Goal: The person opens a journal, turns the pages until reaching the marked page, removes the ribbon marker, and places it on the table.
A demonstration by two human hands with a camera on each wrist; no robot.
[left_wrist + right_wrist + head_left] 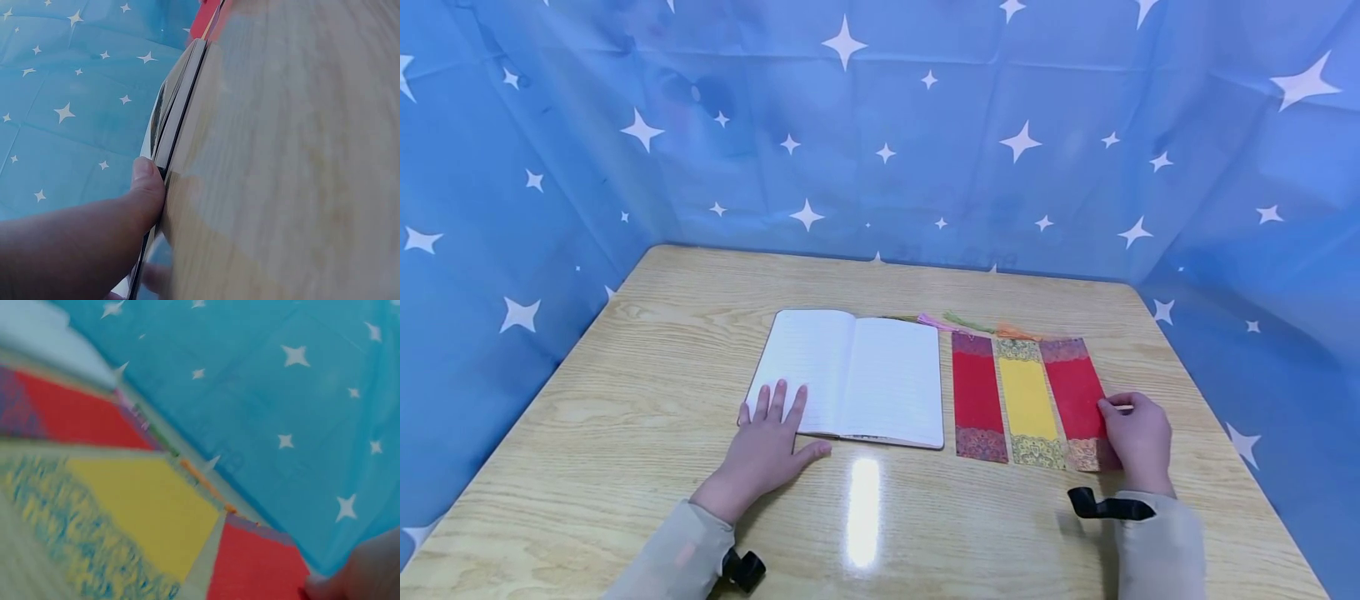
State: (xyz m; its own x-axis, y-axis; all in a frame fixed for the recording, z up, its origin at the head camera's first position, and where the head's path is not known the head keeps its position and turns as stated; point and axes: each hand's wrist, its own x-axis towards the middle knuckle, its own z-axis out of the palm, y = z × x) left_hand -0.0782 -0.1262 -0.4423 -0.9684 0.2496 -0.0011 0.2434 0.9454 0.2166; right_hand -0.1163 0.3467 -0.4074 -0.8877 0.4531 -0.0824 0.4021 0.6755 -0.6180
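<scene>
An open notebook (891, 379) with lined white pages lies on the table. Spread over the lower part of its left page is my left hand (763, 450), fingers straight, with the thumb (147, 187) by the notebook's lower edge. To the right are three tasselled bookmarks: a red bookmark (977, 396) nearest the notebook, a yellow bookmark (1030, 396) in the middle, and another red bookmark (1075, 392) on the far right. My right hand (1141, 437) pinches the right edge of that far-right bookmark between thumb and curled forefinger; its lower corner runs beside the hand.
Pink, green and orange tassels (1015, 332) lie above the bookmarks, near the notebook's top right corner. The wooden table (625, 400) is bordered by a blue curtain (880, 108) with white stars at the back and both sides.
</scene>
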